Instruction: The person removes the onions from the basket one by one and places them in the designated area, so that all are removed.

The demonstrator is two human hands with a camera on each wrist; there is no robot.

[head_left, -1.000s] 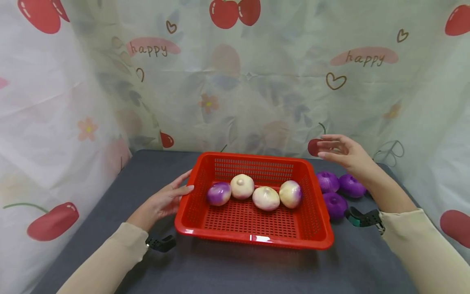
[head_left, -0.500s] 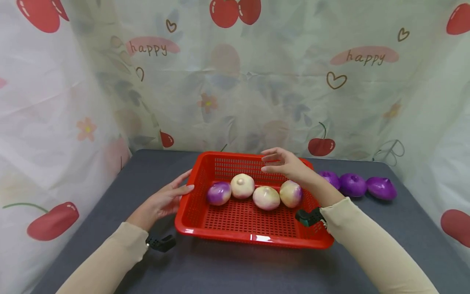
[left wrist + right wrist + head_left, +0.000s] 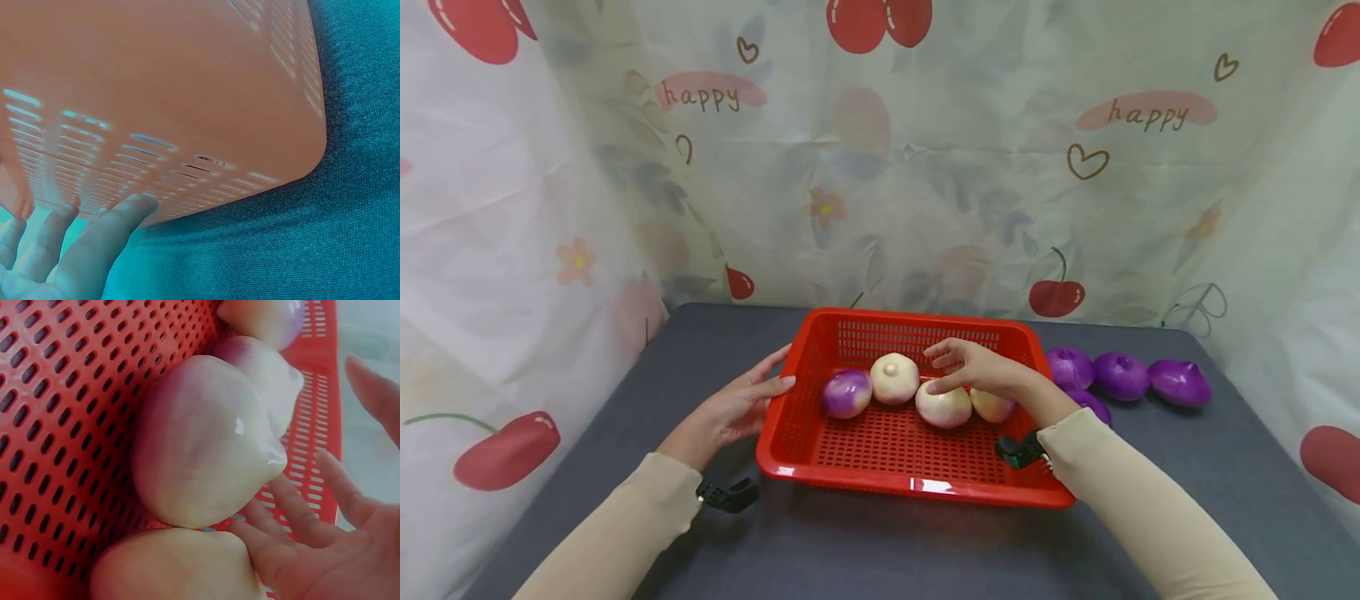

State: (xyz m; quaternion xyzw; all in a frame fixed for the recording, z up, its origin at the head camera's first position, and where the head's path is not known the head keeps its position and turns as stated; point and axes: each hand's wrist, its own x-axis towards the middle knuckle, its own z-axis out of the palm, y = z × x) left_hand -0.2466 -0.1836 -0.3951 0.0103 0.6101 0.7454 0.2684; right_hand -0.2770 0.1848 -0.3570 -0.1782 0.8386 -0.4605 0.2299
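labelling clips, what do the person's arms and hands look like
The left sleeve and right sleeve are long, plain cream. Left hand and right hand are ungloved. A black left wrist device and right wrist device show, the latter with a greenish patch.

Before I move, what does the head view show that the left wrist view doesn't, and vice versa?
Head only: the right hand over the basket, four bulbs inside it and the purple onions on the table.

Left wrist only: the slotted outer face of the basket's wall beside the left hand.

Both: the left hand, basket and table.
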